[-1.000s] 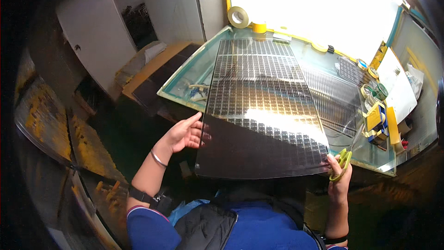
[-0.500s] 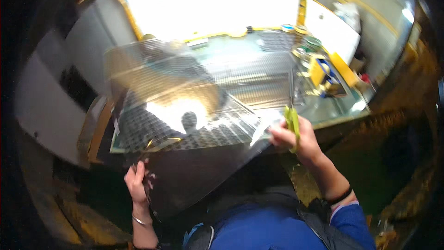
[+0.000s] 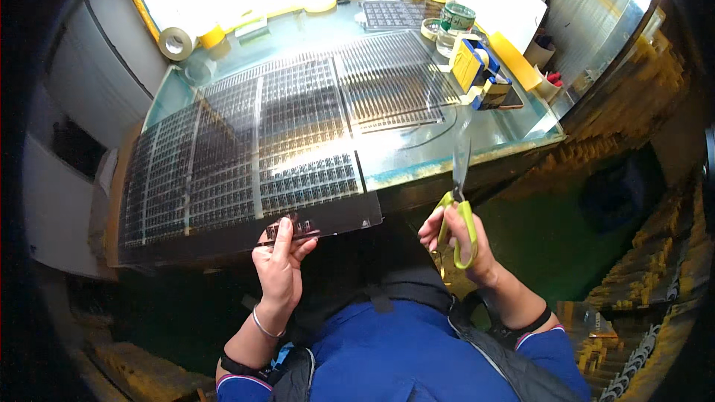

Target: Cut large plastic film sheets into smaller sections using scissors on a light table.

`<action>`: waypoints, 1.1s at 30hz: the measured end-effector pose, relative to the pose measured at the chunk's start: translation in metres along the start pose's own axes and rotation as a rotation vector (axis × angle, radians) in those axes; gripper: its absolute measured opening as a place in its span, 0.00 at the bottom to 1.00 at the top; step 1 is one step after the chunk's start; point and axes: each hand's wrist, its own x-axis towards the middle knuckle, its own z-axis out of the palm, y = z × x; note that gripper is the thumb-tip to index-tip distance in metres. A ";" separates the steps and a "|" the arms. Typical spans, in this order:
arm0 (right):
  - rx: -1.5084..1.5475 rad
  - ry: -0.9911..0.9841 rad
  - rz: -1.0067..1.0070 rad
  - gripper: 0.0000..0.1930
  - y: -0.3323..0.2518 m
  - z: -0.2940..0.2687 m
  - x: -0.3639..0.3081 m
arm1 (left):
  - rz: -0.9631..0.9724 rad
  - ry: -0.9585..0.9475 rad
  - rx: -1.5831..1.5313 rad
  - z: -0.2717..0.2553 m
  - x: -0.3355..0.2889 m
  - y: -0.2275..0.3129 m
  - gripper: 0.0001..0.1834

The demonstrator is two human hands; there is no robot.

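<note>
**Holding sheet and scissors at the near edge**

Holding the near edge of a clear printed sheet (image 3: 253, 171), my left hand (image 3: 281, 266) is closed on it, fingers curled over the top where the sheet overhangs the front edge of the tabletop (image 3: 477, 141). That sheet carries rows of small dark squares and lies flat across the left and middle of the glass top, reaching back toward the far edge. My right hand (image 3: 462, 242) grips a pair of green-handled scissors (image 3: 458, 205), fingers through the loops, blades pointing up and away toward the front right stretch of the tabletop edge. I cannot tell whether the blades are parted. The scissors are off the sheet, just right of its near right corner.

Along the far edge I see a roll of tape (image 3: 176, 43) at the left corner. Near the right corner stand a blue and yellow tape dispenser (image 3: 471, 63) and a green-rimmed jar (image 3: 459, 16).
</note>
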 end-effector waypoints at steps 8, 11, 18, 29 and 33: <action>-0.026 -0.163 0.249 0.17 0.032 0.014 -0.021 | -0.332 -0.260 -0.063 0.020 -0.001 -0.021 0.13; -0.107 -0.197 0.344 0.18 0.028 0.025 -0.027 | -0.430 -0.294 0.049 0.043 0.004 -0.029 0.12; -0.152 -0.149 0.431 0.21 0.025 0.033 -0.028 | -0.485 -0.409 -0.057 0.062 0.018 -0.031 0.12; -0.143 -0.093 0.459 0.19 0.014 0.037 -0.023 | -0.499 -0.432 -0.026 0.062 0.021 -0.034 0.12; -0.139 -0.092 0.440 0.19 0.013 0.038 -0.022 | -0.496 -0.419 -0.019 0.064 0.020 -0.032 0.11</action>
